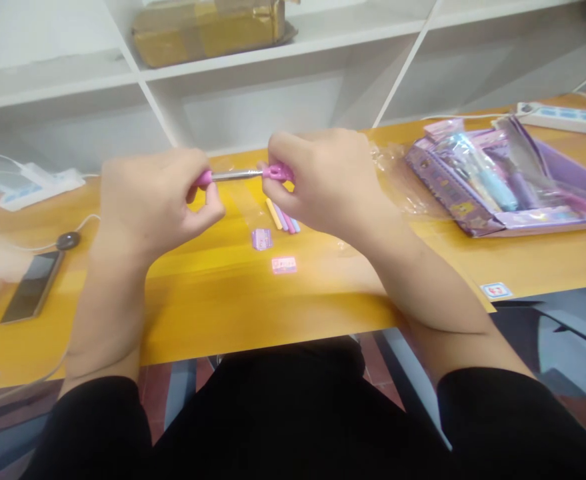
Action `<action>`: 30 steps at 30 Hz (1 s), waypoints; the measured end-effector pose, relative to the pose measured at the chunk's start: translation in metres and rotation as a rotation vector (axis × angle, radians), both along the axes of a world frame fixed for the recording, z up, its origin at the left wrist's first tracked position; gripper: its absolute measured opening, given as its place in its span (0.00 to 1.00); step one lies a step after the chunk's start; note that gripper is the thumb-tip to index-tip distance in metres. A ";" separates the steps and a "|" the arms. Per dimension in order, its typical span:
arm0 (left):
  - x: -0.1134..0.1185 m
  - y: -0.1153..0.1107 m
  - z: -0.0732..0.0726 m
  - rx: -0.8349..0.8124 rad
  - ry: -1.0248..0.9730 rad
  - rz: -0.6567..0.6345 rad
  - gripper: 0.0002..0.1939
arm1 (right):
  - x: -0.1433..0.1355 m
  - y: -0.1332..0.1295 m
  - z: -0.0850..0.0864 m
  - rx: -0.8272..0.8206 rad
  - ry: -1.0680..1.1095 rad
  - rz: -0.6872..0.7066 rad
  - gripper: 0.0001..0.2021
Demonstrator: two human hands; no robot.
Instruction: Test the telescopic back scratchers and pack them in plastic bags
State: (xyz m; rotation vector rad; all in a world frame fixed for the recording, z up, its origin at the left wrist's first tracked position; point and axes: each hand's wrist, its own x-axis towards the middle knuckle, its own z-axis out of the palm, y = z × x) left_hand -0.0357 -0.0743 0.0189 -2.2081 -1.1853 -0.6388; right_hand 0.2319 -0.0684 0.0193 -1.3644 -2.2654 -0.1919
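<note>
Above the table, a slim silver metal rod with pink ends [237, 175] is stretched level between my two hands. My left hand [155, 200] is closed on its left pink end, thumb and finger pinched. At the other end, my right hand [323, 183] has its fingers curled round the pink part, which has holes in it. Below my right hand lie several thin coloured sticks [283, 217] in yellow, purple, pink and blue. Nearer to me on the table are a small purple piece [261, 239] and a small pink printed piece [284, 265].
A purple cardboard box [453, 200] with wrapped stationery stands at the right, clear plastic wrap [403, 180] beside it. At the left lie a phone [31, 287] and cables. Power strips [567, 119] sit at the back. White shelves hold a taped carton [210, 32].
</note>
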 end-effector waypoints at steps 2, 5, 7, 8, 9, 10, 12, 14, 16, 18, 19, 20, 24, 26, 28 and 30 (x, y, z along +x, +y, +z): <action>0.002 -0.002 0.002 -0.030 -0.018 0.016 0.03 | -0.001 -0.001 -0.001 0.006 -0.015 0.016 0.11; 0.004 -0.005 0.006 -0.090 -0.045 0.056 0.06 | -0.001 -0.002 -0.002 0.014 -0.020 0.039 0.11; 0.006 -0.005 0.006 -0.096 -0.047 0.072 0.08 | 0.000 -0.003 -0.001 0.024 -0.032 0.043 0.11; 0.006 -0.004 0.006 -0.090 -0.043 0.078 0.09 | 0.000 -0.003 -0.001 0.028 -0.041 0.043 0.12; 0.006 -0.004 0.005 -0.082 -0.036 0.084 0.09 | 0.000 -0.002 -0.001 0.029 -0.048 0.045 0.12; 0.007 -0.003 0.004 -0.074 -0.025 0.093 0.09 | 0.000 -0.002 -0.002 0.025 -0.052 0.051 0.12; 0.007 -0.002 0.003 -0.059 0.007 0.119 0.09 | -0.001 -0.001 -0.003 0.012 -0.052 0.067 0.12; 0.009 -0.002 0.001 -0.069 0.026 0.148 0.07 | -0.001 0.001 -0.004 0.014 -0.055 0.075 0.13; 0.011 -0.003 0.001 -0.077 0.012 0.149 0.06 | -0.002 0.002 -0.005 0.029 -0.075 0.072 0.13; 0.015 -0.004 0.001 -0.094 -0.013 0.120 0.07 | -0.002 0.002 -0.005 0.033 -0.095 0.067 0.14; 0.017 -0.004 0.001 -0.102 -0.025 0.102 0.09 | -0.002 0.001 -0.004 0.026 -0.100 0.066 0.14; 0.019 -0.005 0.002 -0.113 -0.038 0.086 0.11 | -0.002 0.001 -0.003 0.015 -0.103 0.065 0.14; 0.027 -0.006 0.002 -0.151 -0.091 0.074 0.15 | -0.003 0.001 -0.001 -0.003 -0.140 0.042 0.14; 0.028 -0.005 0.001 -0.145 -0.100 0.109 0.15 | -0.002 0.003 0.000 0.002 -0.179 0.017 0.16; 0.026 -0.003 0.000 -0.147 -0.106 0.161 0.15 | 0.002 0.006 0.001 0.018 -0.190 -0.002 0.17; 0.022 0.000 0.002 -0.137 -0.126 0.210 0.14 | 0.009 0.008 0.005 0.047 -0.161 -0.026 0.19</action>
